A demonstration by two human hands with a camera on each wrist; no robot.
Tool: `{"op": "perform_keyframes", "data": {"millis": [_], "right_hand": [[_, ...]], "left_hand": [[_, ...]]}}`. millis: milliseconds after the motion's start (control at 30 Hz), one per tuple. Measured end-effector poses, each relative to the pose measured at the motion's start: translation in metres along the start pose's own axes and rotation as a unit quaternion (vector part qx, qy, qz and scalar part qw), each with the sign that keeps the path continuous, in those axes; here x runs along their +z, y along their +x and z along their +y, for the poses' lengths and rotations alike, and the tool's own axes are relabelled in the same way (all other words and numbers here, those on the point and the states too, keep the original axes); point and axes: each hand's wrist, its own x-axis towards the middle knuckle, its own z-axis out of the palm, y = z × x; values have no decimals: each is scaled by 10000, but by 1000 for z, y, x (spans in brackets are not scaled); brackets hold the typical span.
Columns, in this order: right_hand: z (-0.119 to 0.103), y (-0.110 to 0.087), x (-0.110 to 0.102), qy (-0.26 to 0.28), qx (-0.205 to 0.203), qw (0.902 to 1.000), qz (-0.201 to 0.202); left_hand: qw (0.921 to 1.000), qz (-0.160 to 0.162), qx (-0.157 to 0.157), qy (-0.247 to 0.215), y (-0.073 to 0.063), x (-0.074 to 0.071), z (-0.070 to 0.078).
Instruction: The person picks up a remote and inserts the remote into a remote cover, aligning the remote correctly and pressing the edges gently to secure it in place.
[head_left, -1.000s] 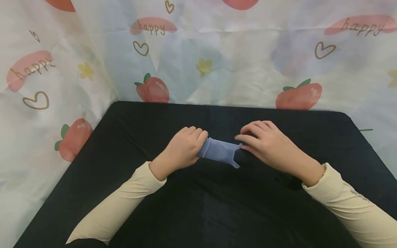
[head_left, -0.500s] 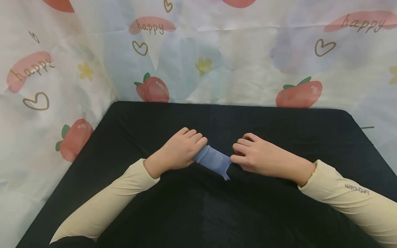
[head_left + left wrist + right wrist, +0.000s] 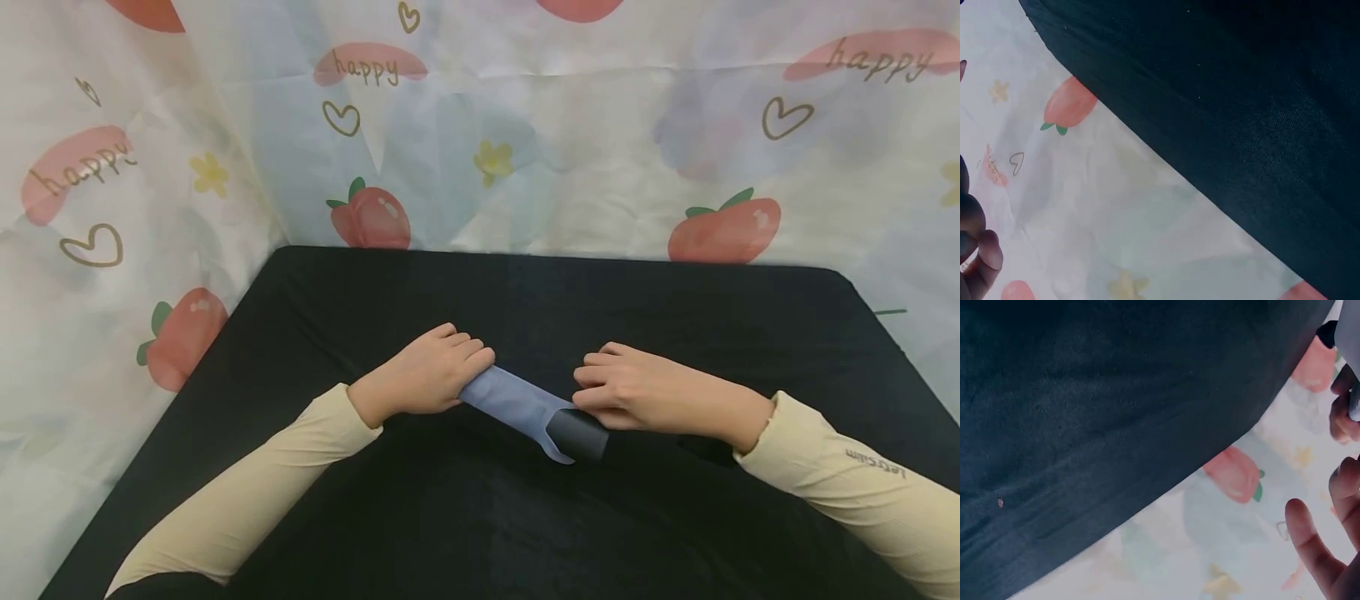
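A blue-grey sleeve [image 3: 517, 400] with a notched end slants down to the right between the hands. From its notch sticks out a stubby black piece [image 3: 579, 435], perhaps the end of something inside. My left hand [image 3: 431, 367] grips the sleeve's upper left end and hides that part. My right hand [image 3: 637, 387], fingers curled, pinches the sleeve's upper right corner beside the black piece. In the right wrist view, part of the right hand [image 3: 1319, 550] shows at the right edge, with some fingers extended. The left wrist view catches only curled fingers [image 3: 985, 256] at its left edge.
A black cloth [image 3: 450, 517] covers the table under both hands. Behind and to the left hangs a pale curtain [image 3: 585, 150] printed with fruit, hearts and flowers. Rolled cream cuffs [image 3: 363, 417] sit at the wrists.
The black piece has come into view at the notched end. A raised band on the sleeve near my left hand no longer shows. My right hand has moved lower, its fingers more curled.
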Motion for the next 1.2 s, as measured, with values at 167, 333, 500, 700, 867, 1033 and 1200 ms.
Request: {"op": "perform_keyframes", "data": {"millis": [167,333,500,700,867,1033,1200], "right_hand": [[1,-1,-3,-150,433,9988,-186],[0,6,-6,-759,1312,9883,136],[-2,6,-11,-945,1788,9744,979],[0,7,-1,-1265,1198,9628,2064],[0,11,20,-2105,1048,9294,2844],[3,10,29,-2372,1061,9171,3024],[8,2,30,-2390,1077,9249,2755]], "left_hand": [[9998,-55,-135,-102,6,0,-4],[9970,-25,-749,205,16,-5,-7],[9871,-94,-1543,408,17,-7,-7],[9722,-140,-2318,301,18,-9,-2],[9653,-104,-2608,102,23,-7,7],[9615,-113,-2744,109,24,-4,12],[9616,-177,-2736,110,21,0,13]]}}
